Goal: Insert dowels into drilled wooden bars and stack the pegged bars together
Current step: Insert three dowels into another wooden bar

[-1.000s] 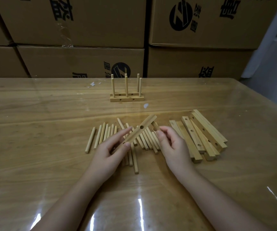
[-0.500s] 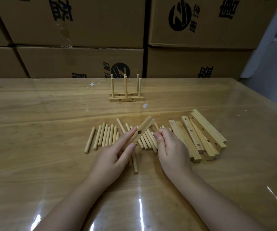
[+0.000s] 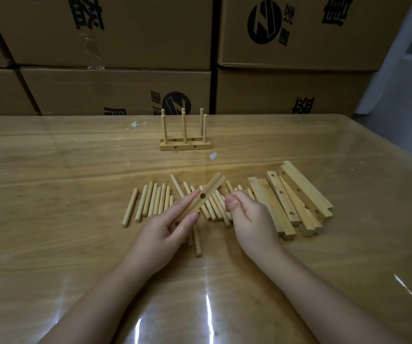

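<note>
**Drilled bar presented for pegging**

Left hand (image 3: 165,229) grips 1 drilled bar (image 3: 209,189), held aslant above the loose dowels (image 3: 154,201), hole facing up, probably to receive a peg. Right hand (image 3: 248,216) curls over the dowels; any dowel pinched is hidden. 2 pegged bars (image 3: 185,146) stand well beyond.

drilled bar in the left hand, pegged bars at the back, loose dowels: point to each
drilled bar (image 3: 211,187): head view, upper face above the hole.
pegged bars (image 3: 185,146): head view, front bar's side face.
loose dowels (image 3: 147,199): head view, mid-length of one in the left row.
</note>
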A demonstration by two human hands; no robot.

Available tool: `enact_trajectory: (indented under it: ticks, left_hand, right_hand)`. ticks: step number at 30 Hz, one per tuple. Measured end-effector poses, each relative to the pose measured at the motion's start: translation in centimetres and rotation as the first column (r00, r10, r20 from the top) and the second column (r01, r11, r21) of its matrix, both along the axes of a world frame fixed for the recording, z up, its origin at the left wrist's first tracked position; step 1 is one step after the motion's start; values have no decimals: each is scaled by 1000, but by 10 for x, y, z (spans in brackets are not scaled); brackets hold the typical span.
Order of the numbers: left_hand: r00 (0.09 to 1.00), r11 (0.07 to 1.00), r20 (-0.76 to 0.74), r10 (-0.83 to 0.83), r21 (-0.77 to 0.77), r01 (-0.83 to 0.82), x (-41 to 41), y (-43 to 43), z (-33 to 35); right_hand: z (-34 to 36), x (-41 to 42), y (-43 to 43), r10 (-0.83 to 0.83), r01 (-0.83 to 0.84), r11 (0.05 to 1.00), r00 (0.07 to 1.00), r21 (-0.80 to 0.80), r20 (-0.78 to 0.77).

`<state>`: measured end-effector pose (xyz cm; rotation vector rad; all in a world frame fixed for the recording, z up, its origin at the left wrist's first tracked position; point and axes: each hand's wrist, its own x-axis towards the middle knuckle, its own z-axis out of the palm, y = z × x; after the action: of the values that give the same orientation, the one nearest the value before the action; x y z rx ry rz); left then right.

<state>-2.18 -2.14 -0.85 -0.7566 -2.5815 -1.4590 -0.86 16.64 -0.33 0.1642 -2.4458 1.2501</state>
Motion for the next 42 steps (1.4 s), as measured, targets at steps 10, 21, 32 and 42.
enact_trajectory:
  ticks: [10, 21, 32, 42]
  left_hand:
    - [999, 992, 14, -50, 118, 48, 1, -1, 5]
    - [1000, 1000, -26, 17, 13, -17, 0, 1, -2]
    - [997, 993, -71, 25, -115, -34, 2, 1, 1]
    - [999, 990, -25, 22, -142, -25, 3, 0, 1]
  right_hand:
    - [19, 0, 10, 591, -152, 562, 761, -813, 267]
    - [9, 2, -1, 127, -84, 952, 983, -296, 130]
    - [10, 6, 4, -78, 101, 966, 992, 238, -102]
    - [16, 1, 8, 113, -65, 977, 966, -202, 235]
